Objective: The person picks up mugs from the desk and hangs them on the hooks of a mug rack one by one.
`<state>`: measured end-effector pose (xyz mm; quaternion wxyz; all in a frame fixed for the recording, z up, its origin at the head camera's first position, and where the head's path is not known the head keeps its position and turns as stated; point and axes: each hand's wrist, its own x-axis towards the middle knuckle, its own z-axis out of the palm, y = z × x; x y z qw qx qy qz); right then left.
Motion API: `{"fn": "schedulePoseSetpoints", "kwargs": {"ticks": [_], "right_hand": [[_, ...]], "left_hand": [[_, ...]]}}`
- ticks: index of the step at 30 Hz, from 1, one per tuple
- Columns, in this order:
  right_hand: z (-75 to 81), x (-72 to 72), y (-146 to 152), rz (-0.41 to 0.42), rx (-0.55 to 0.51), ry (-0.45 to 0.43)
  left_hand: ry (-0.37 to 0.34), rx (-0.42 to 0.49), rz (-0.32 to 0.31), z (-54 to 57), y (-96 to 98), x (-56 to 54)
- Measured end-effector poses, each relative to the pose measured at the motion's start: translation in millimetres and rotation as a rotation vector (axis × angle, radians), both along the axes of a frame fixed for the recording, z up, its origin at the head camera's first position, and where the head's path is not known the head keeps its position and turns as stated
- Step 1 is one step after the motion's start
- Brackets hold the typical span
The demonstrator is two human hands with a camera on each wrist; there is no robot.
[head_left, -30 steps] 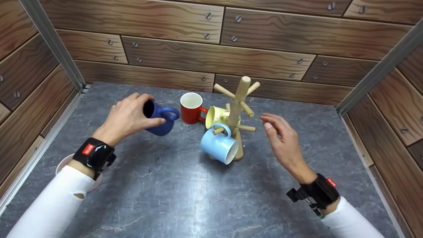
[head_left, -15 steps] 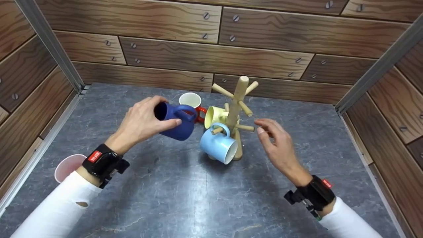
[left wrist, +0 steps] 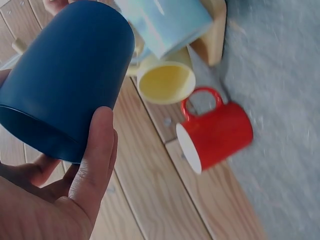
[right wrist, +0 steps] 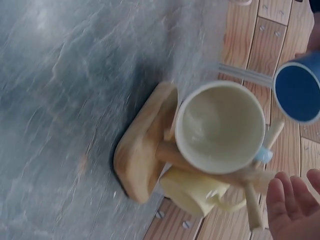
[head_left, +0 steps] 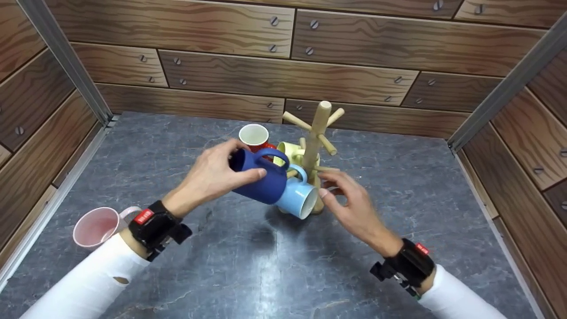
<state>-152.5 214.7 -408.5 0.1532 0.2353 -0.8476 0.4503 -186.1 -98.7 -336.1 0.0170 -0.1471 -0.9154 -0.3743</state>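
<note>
A pink cup is sitting at the far left of the grey table, its handle partly hidden behind the left wristband. The left hand is gripping a dark blue mug in the air, tilted, just in front of the light blue mug, which is hanging on the wooden mug tree. A red mug and a yellow mug are partly covered behind. The right hand is hovering, fingers loosely spread, holding nothing, beside the tree's lower pegs.
</note>
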Motion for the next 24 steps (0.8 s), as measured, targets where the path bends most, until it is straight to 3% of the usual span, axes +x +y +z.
{"fn": "schedulePoseSetpoints", "kwargs": {"ticks": [6,24], "right_hand": [[-0.8,3.5,-11,0.052,-0.043,-0.083],[0.2,10.4,-28,0.153,-0.210,-0.393]], "left_hand": [[-0.053,0.045,-0.024,-7.1,15.0,2.0],[-0.147,0.131,-0.038,-6.7,35.3,22.8]]}}
